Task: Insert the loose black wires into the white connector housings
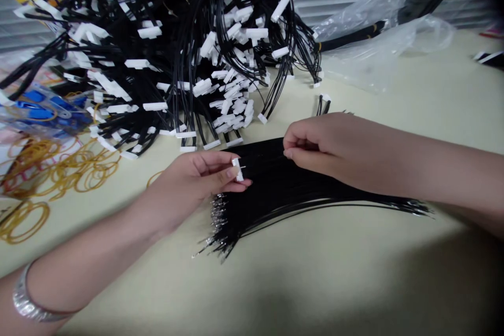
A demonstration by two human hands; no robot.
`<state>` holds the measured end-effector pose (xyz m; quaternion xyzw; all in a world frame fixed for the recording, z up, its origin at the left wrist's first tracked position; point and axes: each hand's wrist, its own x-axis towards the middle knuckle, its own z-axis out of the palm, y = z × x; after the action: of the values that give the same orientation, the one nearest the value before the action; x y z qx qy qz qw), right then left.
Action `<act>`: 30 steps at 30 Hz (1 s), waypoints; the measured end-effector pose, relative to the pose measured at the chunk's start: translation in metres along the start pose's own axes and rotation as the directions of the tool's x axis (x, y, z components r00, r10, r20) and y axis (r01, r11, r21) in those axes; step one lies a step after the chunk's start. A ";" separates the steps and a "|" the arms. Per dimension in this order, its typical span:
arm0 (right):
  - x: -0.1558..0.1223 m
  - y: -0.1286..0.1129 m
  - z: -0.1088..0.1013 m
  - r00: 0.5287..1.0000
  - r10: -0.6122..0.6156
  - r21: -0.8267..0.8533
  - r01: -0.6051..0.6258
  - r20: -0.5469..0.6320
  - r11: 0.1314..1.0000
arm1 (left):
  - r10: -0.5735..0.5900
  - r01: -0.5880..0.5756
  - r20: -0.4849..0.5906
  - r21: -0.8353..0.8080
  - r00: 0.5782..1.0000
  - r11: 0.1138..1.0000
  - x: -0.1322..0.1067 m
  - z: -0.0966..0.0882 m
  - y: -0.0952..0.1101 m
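Closest to me is a shiny metal bangle [29,299] on my left arm. Past it, yellow rubber bands [59,168] lie in a messy heap on a pale table [315,283]. Behind them sits a blue thing in clear plastic [41,113], and I can't tell what it is.

My left hand [192,181] is mostly closed. Its thumb and fingers pinch a little white connector [237,169] from both sides. A tiny bit of metal pokes out of the connector on the right.

Just beside that hand, a flat bunch of black wires [283,184] lies on the table. The wires fan out, and their shiny metal ends [216,220] point down and to the left. My right hand [315,149] is curled shut in a small pinch, with its fingertips [288,153] at the top edge of the bunch.

Behind my hands is a big pile of black wires with white connectors [157,63]. A small bunch of wire ends [323,105] stands apart from it. Far right, a clear plastic bag [374,47] lies crumpled.
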<state>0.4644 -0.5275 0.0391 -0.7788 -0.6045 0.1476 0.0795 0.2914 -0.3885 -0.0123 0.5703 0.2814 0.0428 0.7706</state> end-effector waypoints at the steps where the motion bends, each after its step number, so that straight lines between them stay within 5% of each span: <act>1: 0.000 0.000 0.000 1.000 -0.002 0.000 0.002 -0.005 1.000 | 0.001 -0.001 0.001 0.002 1.000 1.000 0.000 0.000 0.000; 30: -0.004 -0.007 0.001 0.994 -0.024 -0.022 0.022 -0.104 1.000 | -0.003 0.003 0.001 -0.021 1.000 1.000 0.001 -0.003 -0.001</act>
<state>0.4567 -0.5298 0.0405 -0.7792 -0.6099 0.0998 0.1045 0.2903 -0.3862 -0.0137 0.5618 0.2816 0.0442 0.7766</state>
